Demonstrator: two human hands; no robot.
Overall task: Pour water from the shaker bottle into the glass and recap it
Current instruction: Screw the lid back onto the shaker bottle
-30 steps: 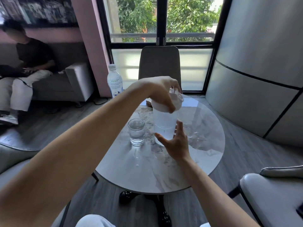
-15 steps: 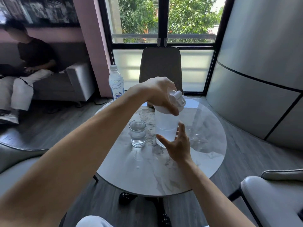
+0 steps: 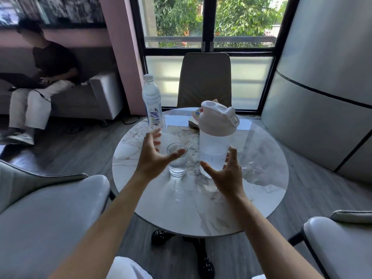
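A translucent shaker bottle (image 3: 214, 146) with a white lid on top stands upright on the round marble table (image 3: 201, 208), about a third full of water. Left of it a clear glass (image 3: 178, 160) holds water. My left hand (image 3: 154, 156) hovers open just left of the glass, its thumb crossing in front of the rim. My right hand (image 3: 226, 175) is open in front of the shaker's base, fingers spread, not gripping it.
A plastic water bottle (image 3: 152, 101) stands at the table's far left edge. Some packets (image 3: 196, 117) lie behind the shaker. A chair (image 3: 204, 79) faces me across the table; armchairs flank me left (image 3: 50, 208) and right (image 3: 340, 242). A person (image 3: 40, 81) sits on a sofa at far left.
My left hand has come off the shaker's lid and dropped down beside the glass. My right hand has let go of the shaker's body and opened.
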